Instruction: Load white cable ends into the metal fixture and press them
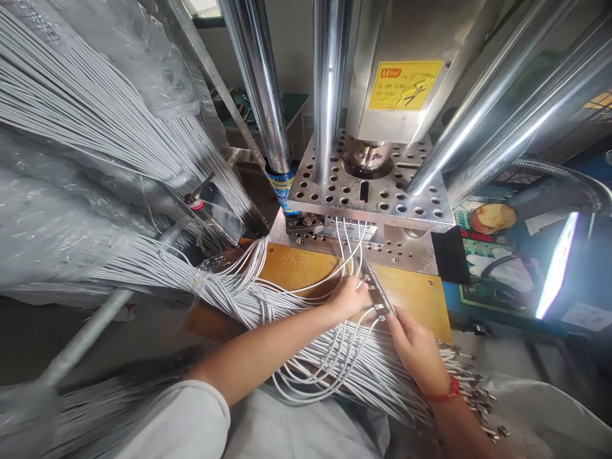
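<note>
Slantwise, a metal strip [380, 293]

Left hand [350, 297] curls narrowly, strip at its fingertips; right hand [419, 352] pinches the strip's near end.

this place is looking like a factory workshop. thick shiny steel columns [257, 83] are standing at a heavy metal plate [329, 194] full of holes, and a yellow label [406, 85] is sitting on the metal housing [382, 38] above this plate. a bundle of white cables [239, 293] is lying across a brown board [296, 261], and more long strands [143, 121] are stretching at the left, partly under clear plastic [143, 60]. at the right, a panel [478, 238] is showing red digits, near a bright strip of light [557, 264]. farther back, a green-topped table [292, 105] is standing.
</note>
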The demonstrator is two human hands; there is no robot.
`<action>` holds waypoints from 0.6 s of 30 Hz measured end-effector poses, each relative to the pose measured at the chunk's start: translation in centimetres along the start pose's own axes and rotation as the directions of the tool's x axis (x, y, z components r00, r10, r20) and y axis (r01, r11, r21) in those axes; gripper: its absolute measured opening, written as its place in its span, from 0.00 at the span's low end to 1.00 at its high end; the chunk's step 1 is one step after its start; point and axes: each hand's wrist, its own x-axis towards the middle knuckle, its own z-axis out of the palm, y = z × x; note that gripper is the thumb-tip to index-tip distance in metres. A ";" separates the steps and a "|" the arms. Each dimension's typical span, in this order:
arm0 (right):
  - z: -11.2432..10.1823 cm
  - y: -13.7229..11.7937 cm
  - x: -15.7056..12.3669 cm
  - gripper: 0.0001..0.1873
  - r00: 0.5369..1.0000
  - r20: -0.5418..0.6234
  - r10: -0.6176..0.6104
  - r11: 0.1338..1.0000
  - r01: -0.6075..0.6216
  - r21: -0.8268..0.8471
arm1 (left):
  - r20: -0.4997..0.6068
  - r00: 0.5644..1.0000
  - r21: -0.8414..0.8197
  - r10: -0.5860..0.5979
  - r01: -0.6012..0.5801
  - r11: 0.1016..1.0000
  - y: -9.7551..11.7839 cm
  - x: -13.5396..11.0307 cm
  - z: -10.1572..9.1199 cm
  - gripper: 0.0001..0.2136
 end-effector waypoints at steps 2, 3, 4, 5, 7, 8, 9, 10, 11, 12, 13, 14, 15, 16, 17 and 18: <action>0.1 0.0 -0.1 0.21 1.000 0.006 -0.004 1.000 0.004 -0.014 | 0.006 1.000 0.009 0.005 -0.005 1.000 0.1 -0.1 -0.1 0.11; 0.1 0.0 -0.1 0.21 1.000 0.011 -0.010 1.000 0.011 -0.026 | 0.008 1.000 0.020 0.005 -0.005 1.000 0.2 -0.1 -0.1 0.12; 0.2 0.0 -0.2 0.20 1.000 0.016 -0.023 0.999 0.024 -0.038 | 0.010 1.000 0.032 0.004 -0.004 0.999 0.2 -0.2 -0.1 0.12; 0.3 0.0 -0.2 0.19 0.999 0.015 -0.040 0.998 0.041 -0.051 | 0.012 1.000 0.044 0.003 -0.003 0.999 0.2 -0.2 0.0 0.12; 0.4 -0.1 -0.4 0.18 0.996 0.005 -0.086 0.993 0.086 -0.075 | 0.022 1.000 0.071 -0.006 0.005 0.997 0.3 -0.1 0.1 0.13; 0.5 -0.1 -0.5 0.18 0.994 -0.004 -0.107 0.990 0.106 -0.094 | 0.031 0.999 0.089 -0.015 0.012 0.996 0.3 -0.1 0.2 0.13; 0.6 -0.2 -0.5 0.19 0.992 -0.009 -0.126 0.986 0.124 -0.115 | 0.039 0.999 0.107 -0.024 0.020 0.994 0.3 -0.2 0.3 0.13; 0.6 -0.2 -0.6 0.19 0.989 -0.013 -0.144 0.980 0.141 -0.139 | 0.044 0.999 0.127 -0.030 0.024 0.992 0.3 -0.2 0.4 0.13; 0.6 -0.3 -0.7 0.20 0.986 -0.016 -0.163 0.974 0.159 -0.164 | 0.046 0.999 0.148 -0.024 0.017 0.989 0.3 -0.3 0.5 0.13; 0.6 -0.3 -0.8 0.20 0.983 -0.019 -0.181 0.967 0.174 -0.187 | 0.048 0.999 0.163 -0.009 0.001 0.987 0.3 -0.4 0.5 0.13; 0.5 -0.3 -0.9 0.20 0.981 -0.023 -0.195 0.962 0.187 -0.199 | 0.052 0.999 0.172 0.016 -0.025 0.985 0.3 -0.5 0.5 0.13; 0.3 -0.3 -0.9 0.21 0.979 -0.028 -0.201 0.961 0.192 -0.199 | 0.064 0.997 0.174 0.044 -0.054 0.983 0.3 -0.6 0.3 0.13; 0.0 -0.3 -1.0 0.21 0.981 -0.033 -0.194 0.965 0.184 -0.188 | 0.077 0.994 0.174 0.077 -0.089 0.981 0.4 -0.7 0.1 0.13; -0.3 -0.2 -1.0 0.21 0.985 -0.033 -0.169 0.972 0.161 -0.169 | 0.078 0.991 0.172 0.110 -0.122 0.978 0.4 -0.7 -0.2 0.13; -0.7 -0.2 -1.1 0.21 0.991 -0.026 -0.132 0.982 0.127 -0.143 | 0.055 0.988 0.165 0.147 -0.154 0.974 0.3 -0.7 -0.7 0.13; -1.0 -0.1 -1.1 0.21 0.996 -0.013 -0.091 0.989 0.089 -0.114 | 0.008 0.982 0.149 0.188 -0.187 0.971 0.2 -0.5 -1.2 0.12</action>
